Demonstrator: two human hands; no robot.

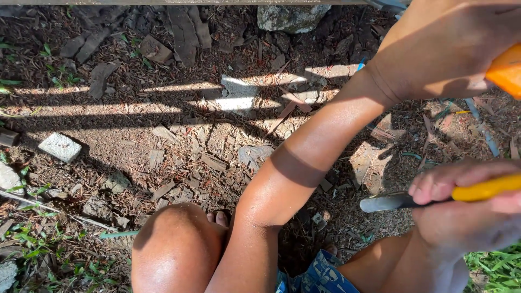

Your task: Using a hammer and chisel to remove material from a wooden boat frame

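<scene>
1. Head view: the left hand (445,49) sits at the top right, fingers curled around an orange object (506,70). Only a corner of that object shows at the frame edge, so its kind cannot be told.
2. The left forearm runs down and left from the wrist to the elbow, which lies just beside the bare knee (173,249) at the bottom of the frame.
3. The right hand (467,209) is at the lower right, closed around a knife (434,196) by its yellow handle. The grey blade sticks out to the left past the fingers, roughly level, its rounded tip over the ground.
4. The knife is below the orange object and apart from it; the two do not touch.
5. Toes (217,218) peek out between the knee and the left forearm. A bit of blue patterned cloth (320,276) shows at the bottom edge.
6. The ground is brown dirt covered with bark chips and dry leaves, striped by sun and shadow.
7. A pale square stone (61,146) lies at the left, well apart from the hands. A larger grey rock (290,16) sits at the top edge.
8. Green grass (496,268) grows in the bottom right corner, and small weeds at the lower left.
</scene>
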